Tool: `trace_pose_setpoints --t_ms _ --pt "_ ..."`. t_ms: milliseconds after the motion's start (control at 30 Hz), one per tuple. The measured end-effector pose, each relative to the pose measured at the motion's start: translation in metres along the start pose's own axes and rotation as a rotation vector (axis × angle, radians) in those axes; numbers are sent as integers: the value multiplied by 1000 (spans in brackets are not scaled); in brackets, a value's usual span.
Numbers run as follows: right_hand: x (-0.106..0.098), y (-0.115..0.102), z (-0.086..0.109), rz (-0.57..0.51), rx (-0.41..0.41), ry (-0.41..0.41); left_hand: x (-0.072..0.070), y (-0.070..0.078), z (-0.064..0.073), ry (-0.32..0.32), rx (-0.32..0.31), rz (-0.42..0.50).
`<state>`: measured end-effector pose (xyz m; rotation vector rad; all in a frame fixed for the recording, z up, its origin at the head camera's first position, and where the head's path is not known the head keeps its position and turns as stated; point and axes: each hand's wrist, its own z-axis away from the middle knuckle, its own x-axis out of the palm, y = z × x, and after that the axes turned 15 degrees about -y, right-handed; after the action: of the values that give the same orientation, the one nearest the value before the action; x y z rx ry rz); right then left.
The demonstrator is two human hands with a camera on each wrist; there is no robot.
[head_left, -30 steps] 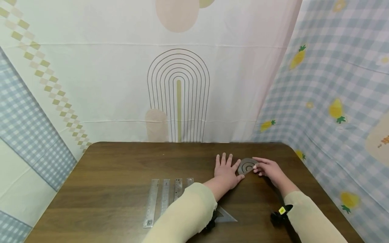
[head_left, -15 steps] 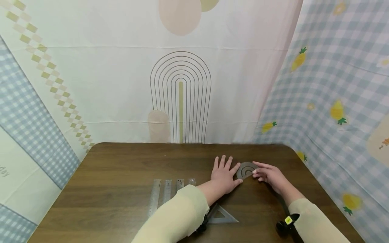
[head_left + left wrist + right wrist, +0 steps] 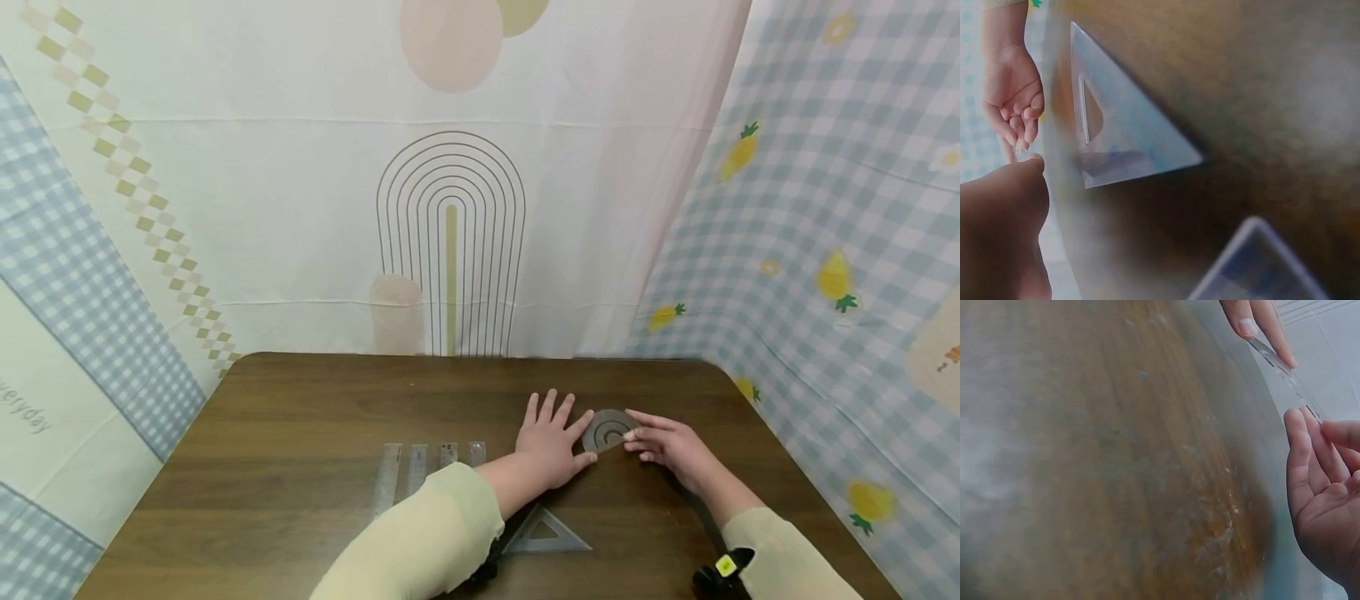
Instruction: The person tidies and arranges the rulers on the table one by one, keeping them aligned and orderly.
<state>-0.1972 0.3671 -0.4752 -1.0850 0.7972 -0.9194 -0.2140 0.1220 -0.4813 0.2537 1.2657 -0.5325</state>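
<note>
A clear semicircular protractor [image 3: 597, 417] with curved slots is between both hands at the table's right half. My left hand [image 3: 546, 446] holds its left side between index finger and thumb, the other fingers spread straight. My right hand [image 3: 671, 446] pinches its right end with thumb and fingers. In the right wrist view the protractor [image 3: 1272, 361] shows almost edge-on, spanning from one hand to the other. Below the left hand lies a clear triangular set square [image 3: 546, 545]; in the left wrist view this set square [image 3: 1147, 147] lies flat beside the forearm.
Several clear rulers lie side by side left of the hands, the leftmost ruler [image 3: 387, 475] partly behind the left sleeve [image 3: 420, 533]. Brown wooden table [image 3: 300, 417] runs back to a patterned cloth wall [image 3: 300, 208]. A clear plastic corner [image 3: 1257, 256] shows low in the left wrist view.
Both hands and the protractor have shifted slightly down in the head view, as the camera tilts a little. The left forearm has drawn left, uncovering more of the set square. Both hands keep their hold.
</note>
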Motion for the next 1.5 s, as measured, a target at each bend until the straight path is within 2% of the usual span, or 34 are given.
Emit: trace_pose_setpoints --t_ms 333,533,667,867,1100,1300,1500 --pt "6 5 17 -47 35 -23 12 2 4 6 57 0" --pt "10 11 32 -81 41 -63 16 10 7 15 100 -12" --pt "13 15 42 -108 52 -78 16 15 14 1 136 -31" --pt "19 20 57 -137 82 -96 8 18 30 -40 191 -49" --pt "27 22 71 -186 111 -127 9 20 41 -69 222 -84" --pt "32 23 80 -151 142 -148 15 24 44 -100 253 -76" --pt "35 22 86 -92 165 -136 12 27 52 -79 259 -102"
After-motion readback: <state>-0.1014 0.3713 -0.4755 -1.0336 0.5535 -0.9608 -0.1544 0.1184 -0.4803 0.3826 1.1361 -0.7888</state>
